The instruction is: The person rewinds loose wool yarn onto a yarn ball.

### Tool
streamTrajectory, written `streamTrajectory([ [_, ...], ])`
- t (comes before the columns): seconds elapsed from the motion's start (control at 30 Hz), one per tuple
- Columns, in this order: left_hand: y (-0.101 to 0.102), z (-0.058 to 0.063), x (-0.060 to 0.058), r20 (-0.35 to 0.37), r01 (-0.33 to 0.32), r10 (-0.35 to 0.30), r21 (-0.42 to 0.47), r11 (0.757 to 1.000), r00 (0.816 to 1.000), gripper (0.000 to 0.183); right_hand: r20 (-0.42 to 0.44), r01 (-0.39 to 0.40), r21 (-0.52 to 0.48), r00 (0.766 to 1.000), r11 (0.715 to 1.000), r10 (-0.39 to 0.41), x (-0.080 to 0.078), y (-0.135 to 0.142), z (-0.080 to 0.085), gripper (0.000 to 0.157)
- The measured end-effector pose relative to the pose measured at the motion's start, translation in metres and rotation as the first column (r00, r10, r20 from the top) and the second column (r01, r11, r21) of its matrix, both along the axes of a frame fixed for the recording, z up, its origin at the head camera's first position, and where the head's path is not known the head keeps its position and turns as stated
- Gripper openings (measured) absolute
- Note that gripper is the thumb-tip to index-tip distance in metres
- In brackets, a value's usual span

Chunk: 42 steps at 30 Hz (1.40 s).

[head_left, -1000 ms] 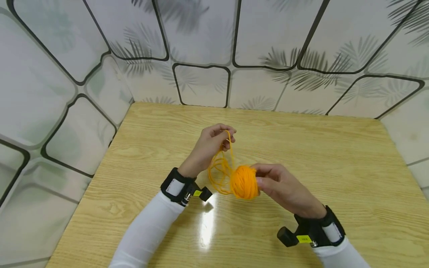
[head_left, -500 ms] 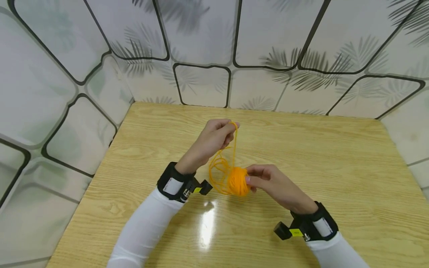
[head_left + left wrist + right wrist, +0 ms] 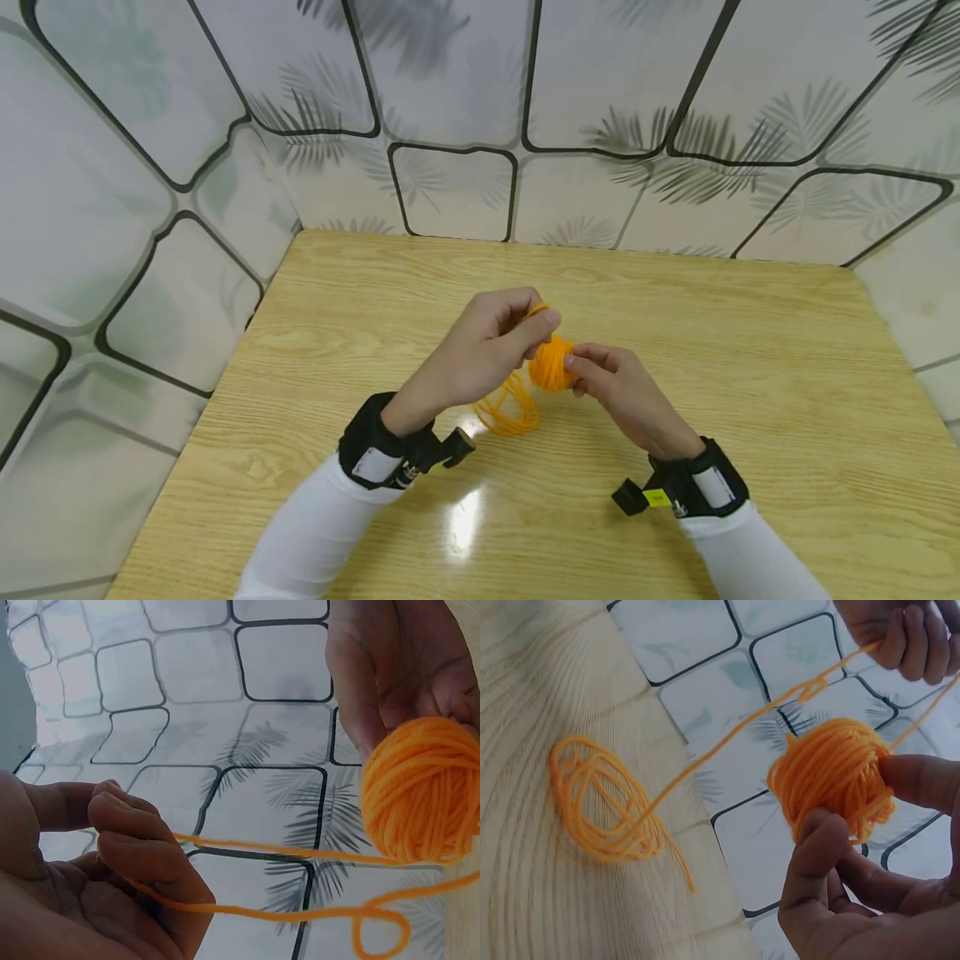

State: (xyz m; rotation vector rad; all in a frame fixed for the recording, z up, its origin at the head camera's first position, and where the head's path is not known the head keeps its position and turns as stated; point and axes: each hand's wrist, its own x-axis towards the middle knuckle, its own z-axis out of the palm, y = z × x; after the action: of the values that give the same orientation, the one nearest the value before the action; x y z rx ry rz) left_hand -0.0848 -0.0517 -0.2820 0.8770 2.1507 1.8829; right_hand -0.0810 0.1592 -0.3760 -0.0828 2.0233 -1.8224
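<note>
An orange ball of yarn (image 3: 551, 365) is pinched between the thumb and fingers of my right hand (image 3: 633, 400), raised above the table in the right wrist view. My left hand (image 3: 491, 346) stands just left of the ball and grips the yarn strand (image 3: 247, 912) in its curled fingers. From that hand one length of strand runs to the ball. The other, with a small loop in it, leads down to a loose coil of yarn (image 3: 607, 802) on the table. In the head view my left hand partly covers the strand.
The wood-grain table (image 3: 750, 400) lies under both hands. Patterned wall panels (image 3: 457, 192) with leaf prints rise along its back and left edges. A wrist camera (image 3: 408, 458) is strapped to each forearm over a white sleeve (image 3: 315, 525).
My left hand has risen, then come toward me and right, over beside the ball. The ball has shifted left, then away from me, still in my right hand. The coil remains on the table.
</note>
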Motion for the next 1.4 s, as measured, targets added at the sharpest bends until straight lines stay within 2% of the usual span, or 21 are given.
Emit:
streamTrajectory([
  [0.13, 0.001, 0.003, 0.013, -0.020, 0.017, -0.018, -0.054, 0.998, 1.000, 0.026, -0.009, 0.039, -0.032, 0.999, 0.999, -0.039, -0.005, 0.000, -0.001, 0.053],
  [0.3, 0.007, 0.002, 0.028, -0.058, 0.042, -0.046, -0.075, 0.996, 0.997, 0.029, -0.051, 0.083, -0.069, 0.995, 0.994, -0.086, -0.008, -0.002, 0.000, 0.052],
  [0.4, 0.015, -0.003, 0.035, -0.117, 0.056, -0.072, -0.132, 0.990, 0.990, 0.030, -0.048, 0.121, -0.112, 0.991, 0.986, -0.127, -0.010, -0.005, 0.001, 0.052],
  [0.5, 0.023, -0.012, 0.041, -0.179, 0.069, -0.112, -0.229, 0.971, 0.977, 0.032, -0.034, 0.163, -0.180, 0.985, 0.970, -0.171, -0.013, -0.007, 0.003, 0.052],
  [0.6, 0.028, -0.022, 0.046, -0.191, 0.087, -0.149, -0.302, 0.949, 0.970, 0.032, -0.008, 0.199, -0.301, 0.977, 0.933, -0.211, -0.017, -0.008, 0.007, 0.048],
  [0.77, 0.029, -0.034, 0.051, -0.117, 0.110, -0.158, -0.337, 0.935, 0.981, 0.036, 0.040, 0.189, -0.507, 0.980, 0.841, -0.196, -0.021, -0.004, 0.016, 0.041],
  [0.87, 0.028, -0.044, 0.051, 0.002, 0.137, -0.144, -0.309, 0.941, 0.990, 0.041, 0.040, 0.150, -0.590, 0.987, 0.793, -0.157, -0.021, 0.000, 0.023, 0.039],
  [0.93, 0.027, -0.053, 0.047, 0.102, 0.166, -0.145, -0.249, 0.954, 0.984, 0.043, 0.031, 0.117, -0.641, 0.991, 0.759, -0.127, -0.020, 0.003, 0.029, 0.038],
  [1.03, 0.025, -0.068, 0.039, 0.276, 0.206, -0.169, -0.111, 0.972, 0.946, 0.049, 0.013, 0.072, -0.693, 0.996, 0.717, -0.088, -0.017, 0.007, 0.039, 0.039],
  [1.1, 0.023, -0.076, 0.031, 0.379, 0.212, -0.187, -0.025, 0.977, 0.906, 0.054, 0.000, 0.052, -0.712, 0.997, 0.700, -0.075, -0.014, 0.010, 0.044, 0.039],
  [1.23, 0.018, -0.088, 0.016, 0.539, 0.211, -0.233, 0.104, 0.972, 0.810, 0.060, -0.027, 0.008, -0.752, 0.999, 0.659, -0.042, -0.008, 0.013, 0.056, 0.038],
  [1.3, 0.016, -0.093, 0.009, 0.602, 0.202, -0.270, 0.180, 0.963, 0.751, 0.056, -0.042, -0.026, -0.782, 0.999, 0.623, -0.010, -0.004, 0.014, 0.061, 0.039],
  [1.4, 0.014, -0.098, -0.003, 0.674, 0.171, -0.321, 0.281, 0.944, 0.665, 0.050, -0.096, -0.111, -0.798, 0.994, 0.592, 0.057, 0.003, 0.017, 0.065, 0.040],
])
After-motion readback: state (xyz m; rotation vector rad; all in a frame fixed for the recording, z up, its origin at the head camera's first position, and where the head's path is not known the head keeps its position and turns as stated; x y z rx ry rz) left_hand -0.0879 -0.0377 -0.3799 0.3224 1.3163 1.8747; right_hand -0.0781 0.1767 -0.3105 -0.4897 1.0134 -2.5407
